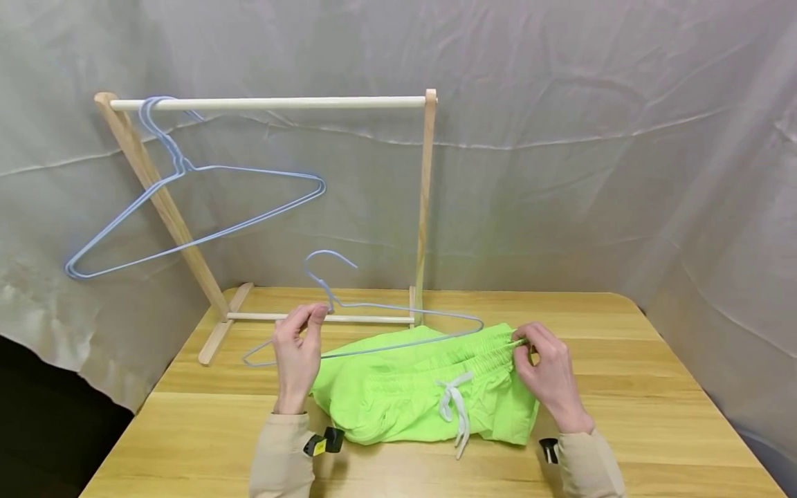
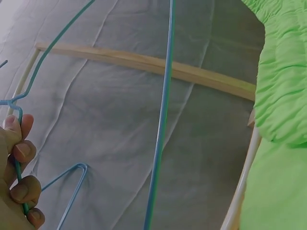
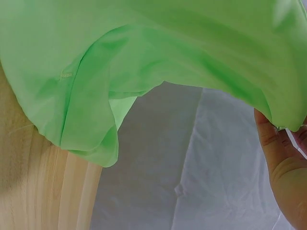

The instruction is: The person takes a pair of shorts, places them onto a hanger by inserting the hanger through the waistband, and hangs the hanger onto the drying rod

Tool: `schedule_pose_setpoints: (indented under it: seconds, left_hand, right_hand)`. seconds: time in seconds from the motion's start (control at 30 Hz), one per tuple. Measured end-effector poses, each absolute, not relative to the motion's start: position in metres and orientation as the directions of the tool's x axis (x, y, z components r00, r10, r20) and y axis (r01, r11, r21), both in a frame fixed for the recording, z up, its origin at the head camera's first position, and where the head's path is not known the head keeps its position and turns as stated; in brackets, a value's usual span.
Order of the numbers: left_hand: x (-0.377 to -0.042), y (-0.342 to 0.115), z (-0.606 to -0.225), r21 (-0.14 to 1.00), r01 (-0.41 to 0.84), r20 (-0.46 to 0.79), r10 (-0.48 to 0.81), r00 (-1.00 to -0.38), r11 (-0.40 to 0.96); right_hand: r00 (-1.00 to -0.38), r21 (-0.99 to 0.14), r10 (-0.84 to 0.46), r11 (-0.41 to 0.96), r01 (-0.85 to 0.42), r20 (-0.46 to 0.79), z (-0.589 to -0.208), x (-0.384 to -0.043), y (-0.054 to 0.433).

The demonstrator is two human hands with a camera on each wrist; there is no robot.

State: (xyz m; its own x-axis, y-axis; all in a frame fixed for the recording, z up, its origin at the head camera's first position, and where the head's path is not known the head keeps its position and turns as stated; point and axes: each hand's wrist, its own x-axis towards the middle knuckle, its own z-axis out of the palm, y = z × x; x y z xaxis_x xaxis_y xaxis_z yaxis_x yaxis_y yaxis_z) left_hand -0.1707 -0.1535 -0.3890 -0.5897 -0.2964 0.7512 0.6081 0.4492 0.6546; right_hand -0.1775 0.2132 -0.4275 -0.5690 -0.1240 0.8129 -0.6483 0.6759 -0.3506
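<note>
My left hand (image 1: 298,360) grips a thin blue wire hanger (image 1: 445,312) by its shoulder, just below the hook. In the left wrist view, the left fingers (image 2: 24,152) curl round the wire. Bright green shorts (image 1: 398,408) with an elastic waistband and a white tied drawstring (image 1: 452,401) lie bunched on the table. My right hand (image 1: 551,370) pinches the right end of the waistband and holds it raised. The hanger's bottom bar passes over the shorts in the head view. In the right wrist view, the green fabric (image 3: 158,52) drapes down from the right hand (image 3: 283,163).
A wooden rack (image 1: 426,200) with a white top rail (image 1: 274,103) stands at the back left. Blue hangers (image 1: 187,166) hang together at the rail's left end. Grey cloth (image 1: 560,173) hangs behind the wood-grain table (image 1: 660,415).
</note>
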Motion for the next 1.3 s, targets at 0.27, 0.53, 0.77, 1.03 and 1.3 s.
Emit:
schedule_pose_setpoints:
  seconds: [0.27,0.53,0.77,1.03,1.3]
  left_hand:
    - [-0.175,-0.146,-0.395,0.648,0.603,0.751,-0.253,-0.610,0.466]
    - [-0.176,-0.140,-0.395,0.651,0.577,0.735,-0.220,-0.642,0.493]
    - [-0.175,-0.132,-0.398,0.626,0.580,0.741,-0.166,-0.650,0.522]
    - [-0.173,-0.121,-0.399,0.618,0.580,0.730,-0.115,-0.673,0.531]
    - [-0.172,-0.118,-0.399,0.608,0.573,0.721,-0.079,-0.688,0.549]
  right_hand:
    - [-0.554,-0.341,-0.154,0.645,-0.684,0.818,-0.427,-0.178,0.214]
    - [-0.512,-0.318,-0.201,0.583,-0.747,0.835,-0.424,-0.178,0.212]
    - [-0.486,-0.302,-0.232,0.544,-0.783,0.843,-0.424,-0.178,0.210]
    - [-0.492,-0.309,-0.265,0.517,-0.798,0.829,-0.422,-0.177,0.208]
    - [-0.489,-0.309,-0.264,0.513,-0.801,0.831,-0.421,-0.176,0.207]
